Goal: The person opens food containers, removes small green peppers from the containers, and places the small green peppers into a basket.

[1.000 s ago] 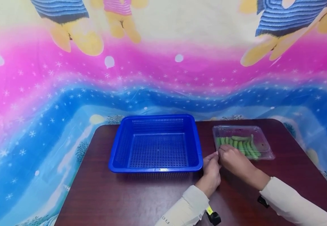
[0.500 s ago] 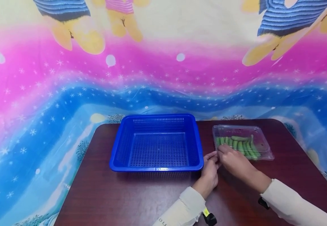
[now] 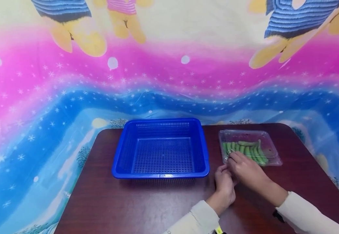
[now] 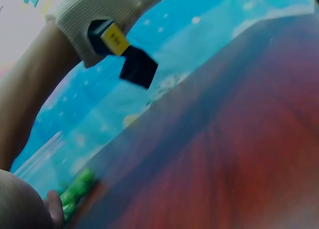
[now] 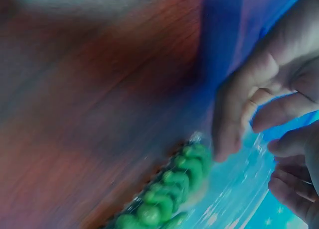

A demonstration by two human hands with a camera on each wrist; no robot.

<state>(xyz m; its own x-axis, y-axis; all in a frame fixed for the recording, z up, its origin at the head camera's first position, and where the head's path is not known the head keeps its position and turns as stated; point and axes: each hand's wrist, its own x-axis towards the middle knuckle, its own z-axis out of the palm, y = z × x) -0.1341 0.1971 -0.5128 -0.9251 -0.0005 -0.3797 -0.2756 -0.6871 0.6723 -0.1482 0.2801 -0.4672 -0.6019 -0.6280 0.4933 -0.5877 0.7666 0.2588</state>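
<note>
A clear plastic clamshell box (image 3: 271, 143) lies on the table at the right, with a row of green pod-shaped vegetables (image 3: 249, 151) inside. My left hand (image 3: 225, 186) grips at its near left corner. Above and right of it, my right hand (image 3: 245, 169) pinches the lid's edge at the same corner. The right wrist view shows the left index finger (image 5: 230, 122) against the box's end, beside the green vegetables (image 5: 174, 181). Curled right-hand fingertips appear at that view's right edge. The exact contact of both hands is partly hidden.
A blue perforated plastic basket (image 3: 163, 156) stands left of the hands, with nothing in it. Both rest on a dark red-brown wooden table (image 3: 146, 208). A colourful printed cloth (image 3: 169, 81) hangs behind the table's far edge.
Both hands have shifted slightly right and nearer the person, still together at the box's corner. The box and basket have stayed in place.
</note>
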